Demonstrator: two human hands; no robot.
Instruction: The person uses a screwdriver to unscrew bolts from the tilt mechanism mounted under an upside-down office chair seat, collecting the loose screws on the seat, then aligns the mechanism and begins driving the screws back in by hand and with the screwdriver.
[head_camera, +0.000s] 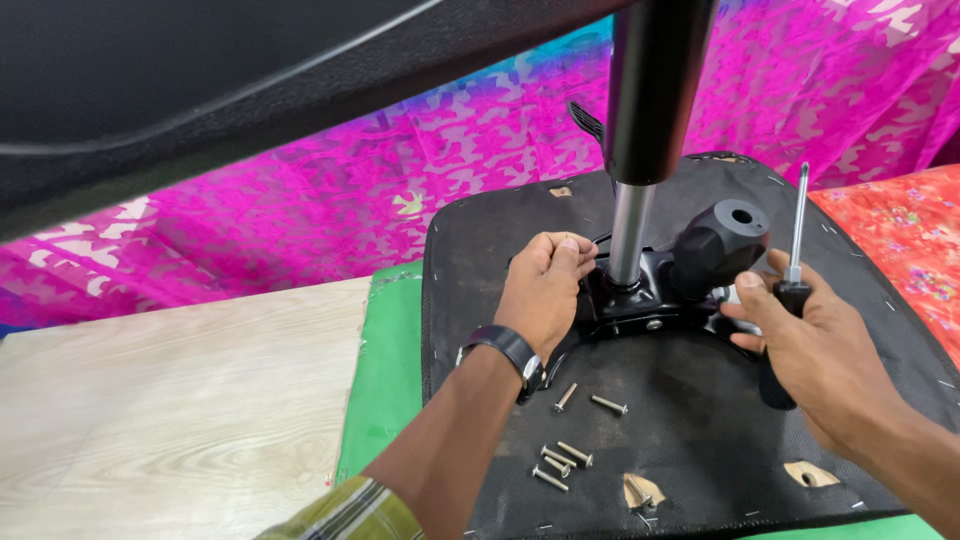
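Upturned black chair seat (700, 440) lies on a green cloth (385, 370) over a pale wooden desk (170, 400). Left hand (545, 290) is clenched on the near left edge of the black metal bracket (640, 300) at the seat's centre, beside the upright gas cylinder (632, 235). Right hand (815, 345) grasps a black-handled screwdriver (790, 300), shaft pointing up, just right of the black knob (720, 245). Six loose bolts (570, 445) lie on the seat, near the left wrist.
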